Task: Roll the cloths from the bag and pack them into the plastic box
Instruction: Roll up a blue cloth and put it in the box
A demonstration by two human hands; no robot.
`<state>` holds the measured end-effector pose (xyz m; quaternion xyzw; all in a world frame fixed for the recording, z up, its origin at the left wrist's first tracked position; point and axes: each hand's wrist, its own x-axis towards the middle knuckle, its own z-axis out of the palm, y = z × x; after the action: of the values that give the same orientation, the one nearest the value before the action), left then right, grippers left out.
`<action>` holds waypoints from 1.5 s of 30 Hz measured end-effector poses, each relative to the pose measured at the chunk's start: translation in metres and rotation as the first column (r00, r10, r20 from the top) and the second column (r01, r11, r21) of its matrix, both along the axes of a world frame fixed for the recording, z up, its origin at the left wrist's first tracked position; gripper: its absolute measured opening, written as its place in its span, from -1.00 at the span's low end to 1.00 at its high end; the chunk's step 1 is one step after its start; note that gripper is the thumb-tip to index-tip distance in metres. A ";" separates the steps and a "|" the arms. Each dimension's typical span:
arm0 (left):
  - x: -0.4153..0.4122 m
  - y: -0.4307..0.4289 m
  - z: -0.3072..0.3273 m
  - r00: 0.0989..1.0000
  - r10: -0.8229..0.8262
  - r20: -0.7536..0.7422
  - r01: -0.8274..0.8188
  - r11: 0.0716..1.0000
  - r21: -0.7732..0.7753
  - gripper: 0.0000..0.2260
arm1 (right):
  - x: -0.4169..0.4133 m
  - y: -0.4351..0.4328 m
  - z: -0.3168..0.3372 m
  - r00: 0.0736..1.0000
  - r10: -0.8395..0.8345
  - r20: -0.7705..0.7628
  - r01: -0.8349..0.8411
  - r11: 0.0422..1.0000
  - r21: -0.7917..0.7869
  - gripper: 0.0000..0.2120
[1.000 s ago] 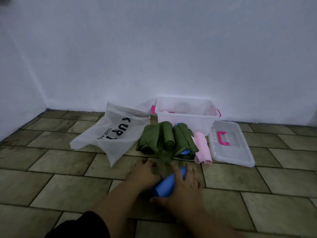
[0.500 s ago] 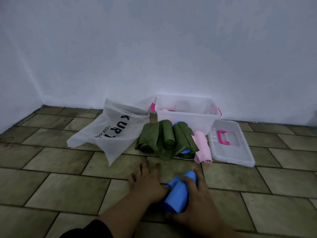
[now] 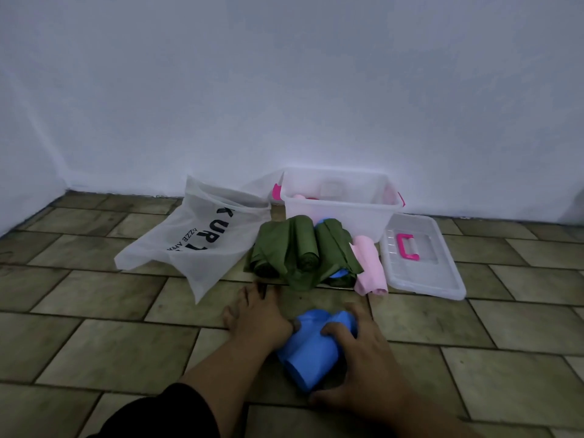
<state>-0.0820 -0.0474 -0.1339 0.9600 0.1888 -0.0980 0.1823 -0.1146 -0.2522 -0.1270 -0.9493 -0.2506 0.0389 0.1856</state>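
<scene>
Head view: right grip (image 3: 357,361) clasps blue cloth roll (image 3: 305,354); left grip (image 3: 257,320) released, flat beside it.

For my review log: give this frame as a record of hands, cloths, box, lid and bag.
left hand: fingers straight, on the floor beside the blue cloth
right hand: curled round the blue cloth
blue cloth: rolled
plastic box: open, something pink inside
lid: off, right of the box
bag: lying left of the box
green cloths, pink cloth: rolled, before the box
</scene>
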 end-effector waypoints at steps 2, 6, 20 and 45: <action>0.002 0.002 0.001 1.000 0.010 0.005 -0.010 1.000 -0.007 -0.16 | 0.003 -0.002 0.005 0.996 0.070 0.051 -0.065 0.994 -0.092 -0.23; 0.003 0.003 0.002 0.999 0.033 0.043 -0.033 0.999 -0.006 -0.22 | 0.015 -0.004 0.017 0.975 0.191 0.114 -0.173 0.974 -0.148 -0.55; -0.058 -0.016 0.020 0.890 -0.361 0.278 0.411 0.900 -0.147 -0.63 | 0.037 -0.002 0.029 0.966 0.257 -0.026 -0.256 0.942 -0.216 -0.55; -0.045 -0.048 0.031 0.741 0.625 -0.246 -0.472 0.224 -0.853 -0.48 | 0.014 0.030 0.032 0.923 -0.076 -0.377 0.133 0.983 0.127 -0.78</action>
<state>-0.1268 -0.0958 -0.1027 0.5948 0.4210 -0.0375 0.6838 -0.1005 -0.2219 -0.0954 -0.9203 -0.1623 0.1883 0.3020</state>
